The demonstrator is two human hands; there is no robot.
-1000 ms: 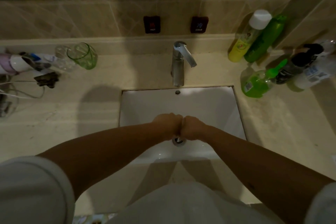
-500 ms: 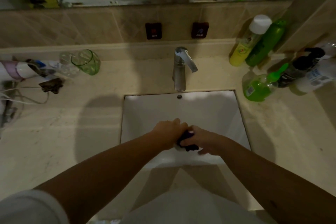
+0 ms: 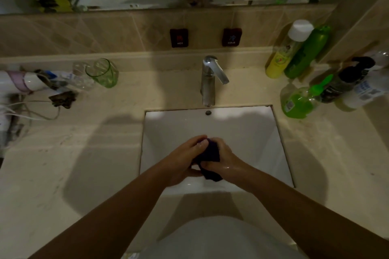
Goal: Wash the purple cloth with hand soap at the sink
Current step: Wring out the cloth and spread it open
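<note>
A dark purple cloth (image 3: 211, 154) is bunched up between both hands over the white sink basin (image 3: 248, 132). My left hand (image 3: 185, 157) grips it from the left, fingers curled over its top. From the right, my right hand (image 3: 226, 159) holds the cloth, and its skin looks wet. A corner of the cloth hangs down below the hands. The hand soap, a clear pump bottle of green liquid (image 3: 299, 101), stands on the counter right of the basin. The chrome tap (image 3: 210, 80) stands behind the basin; no water stream shows.
Yellow (image 3: 284, 54) and green (image 3: 307, 52) bottles and more pump bottles (image 3: 353, 82) crowd the right back corner. A green glass (image 3: 104, 72), a clear glass, a hair dryer (image 3: 19, 82) and cables lie on the left counter. Hot and cold tags sit on the tiled wall.
The hands were pressed together knuckle to knuckle with the cloth hidden; they have since parted and turned, and the dark cloth now shows between them.
</note>
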